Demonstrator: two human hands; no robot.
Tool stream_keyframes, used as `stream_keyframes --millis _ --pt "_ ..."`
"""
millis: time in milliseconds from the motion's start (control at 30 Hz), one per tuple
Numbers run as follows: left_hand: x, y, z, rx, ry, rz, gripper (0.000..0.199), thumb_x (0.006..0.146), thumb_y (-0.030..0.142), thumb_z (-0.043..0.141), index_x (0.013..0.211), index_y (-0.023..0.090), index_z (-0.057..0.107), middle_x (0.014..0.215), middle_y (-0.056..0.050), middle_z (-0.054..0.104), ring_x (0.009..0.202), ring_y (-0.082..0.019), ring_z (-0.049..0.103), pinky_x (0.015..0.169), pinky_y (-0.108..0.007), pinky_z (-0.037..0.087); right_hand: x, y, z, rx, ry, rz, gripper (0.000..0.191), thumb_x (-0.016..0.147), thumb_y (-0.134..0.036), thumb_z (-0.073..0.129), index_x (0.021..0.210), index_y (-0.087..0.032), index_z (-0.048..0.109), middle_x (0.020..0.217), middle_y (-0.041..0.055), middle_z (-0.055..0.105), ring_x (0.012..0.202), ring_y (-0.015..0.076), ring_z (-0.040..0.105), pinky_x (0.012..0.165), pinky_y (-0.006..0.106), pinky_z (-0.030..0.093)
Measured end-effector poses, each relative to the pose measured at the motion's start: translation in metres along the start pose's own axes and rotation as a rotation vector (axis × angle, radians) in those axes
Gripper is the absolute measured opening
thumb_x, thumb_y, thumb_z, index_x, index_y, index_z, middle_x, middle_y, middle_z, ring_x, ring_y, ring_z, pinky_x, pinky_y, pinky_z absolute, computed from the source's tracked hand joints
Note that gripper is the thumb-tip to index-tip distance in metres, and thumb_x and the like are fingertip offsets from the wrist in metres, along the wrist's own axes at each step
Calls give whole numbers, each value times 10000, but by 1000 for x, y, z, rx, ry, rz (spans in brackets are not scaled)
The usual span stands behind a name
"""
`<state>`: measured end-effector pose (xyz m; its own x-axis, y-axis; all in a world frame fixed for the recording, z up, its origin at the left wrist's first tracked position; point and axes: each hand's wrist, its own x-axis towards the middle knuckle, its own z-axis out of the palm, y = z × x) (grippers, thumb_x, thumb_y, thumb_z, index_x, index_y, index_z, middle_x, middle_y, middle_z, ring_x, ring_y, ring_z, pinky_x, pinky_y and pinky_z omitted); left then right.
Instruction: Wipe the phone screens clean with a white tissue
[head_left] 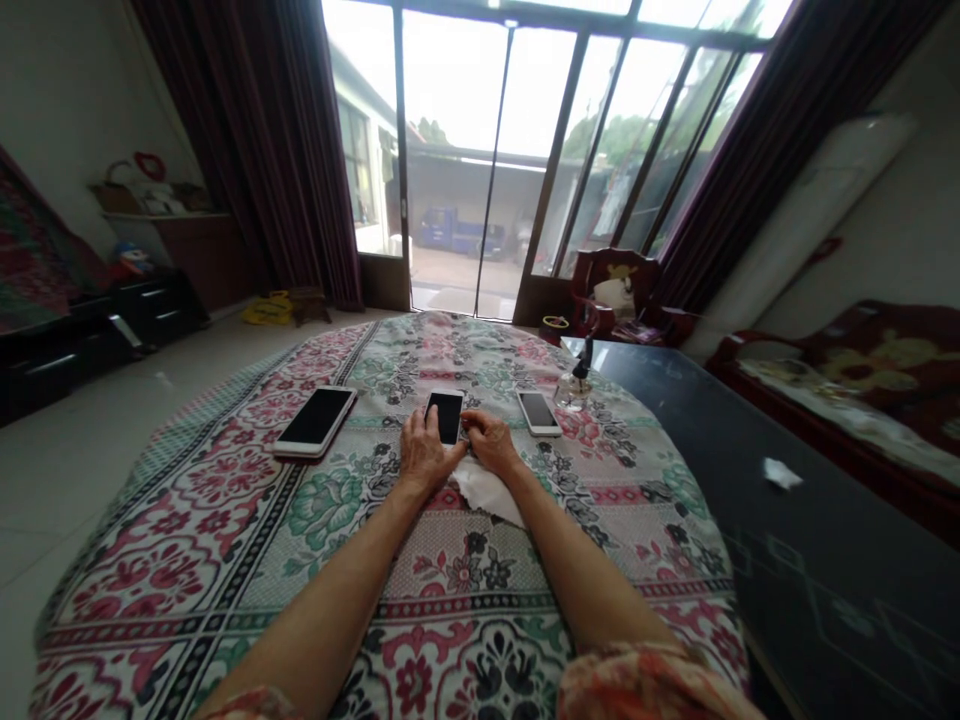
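Two hands meet at a black smartphone [444, 416] lying face up near the middle of a round, floral-clothed surface [225, 560]. The fingers of the left hand [424, 452] lie slightly spread across the phone's lower end, flat on top rather than wrapped around it. The fingers of the right hand [491, 442] curl in at its lower right edge, and their tips touch it; whether either hand is actually gripping the phone, I cannot tell.

A white tissue [487, 492] lies just below the hands, between the two forearms. A white-framed smartphone [315, 421] lies face up to the left, well beside the left hand, and a smaller light-framed smartphone [538, 413] lies to the right, near the right hand. Just past that smaller phone stands a glass ornament [574, 390], close to the edge of the cloth.

To the right, a dark glass-topped table [750, 500] carries a crumpled white paper scrap [782, 473], with a red upholstered sofa [847, 370] beyond it. Ahead, maroon curtains [255, 150] frame a glass door [450, 150], and a blue truck [457, 232] stands outside.
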<state>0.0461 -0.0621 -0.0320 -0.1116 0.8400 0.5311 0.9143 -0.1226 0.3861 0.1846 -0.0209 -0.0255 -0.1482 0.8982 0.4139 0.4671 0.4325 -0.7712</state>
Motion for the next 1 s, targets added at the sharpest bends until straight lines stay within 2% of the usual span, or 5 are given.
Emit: stream_keyframes --millis 267,700,833,900,1000 --pt "-4 2 -5 55 -66 -61 784 760 506 663 1381 74 454 1338 -211 541 1271 -374 441 1039 -491 372 -6 3 2 -94 80 -144 466 719 -53 437 1101 -188 666 1102 81 693 1047 204 627 970 348 473" --pt "-2 -2 0 0 -72 -89 786 734 459 675 1388 94 437 1364 -210 530 1288 -377 439 1047 -503 371 -8 -8 -6 -97 -17 -1 362 773 -83 448 991 -213 706 1028 45 726 998 197 650 943 327 468" --pt "-2 -2 -2 1 -85 -102 772 742 454 668 1385 92 442 1378 -211 523 1301 -374 430 1055 -498 366 -4 -21 -20 -123 -64 22 249 798 -140 503 922 -190 712 919 40 724 858 178 650 838 295 481" --pt "-2 -1 -3 3 -94 -105 775 744 453 664 1386 81 440 1380 -211 524 1299 -371 434 1055 -490 369 -2 -29 -32 -194 -110 31 157 789 -173 559 846 -167 704 836 40 702 771 163 620 757 275 468" --pt "-1 -1 -5 7 -101 -105 770 744 438 660 1378 59 442 1367 -211 537 1290 -367 445 1050 -479 379 -1 -41 -52 -244 -428 19 92 776 -228 625 735 -172 684 685 0 635 635 126 544 621 235 416"
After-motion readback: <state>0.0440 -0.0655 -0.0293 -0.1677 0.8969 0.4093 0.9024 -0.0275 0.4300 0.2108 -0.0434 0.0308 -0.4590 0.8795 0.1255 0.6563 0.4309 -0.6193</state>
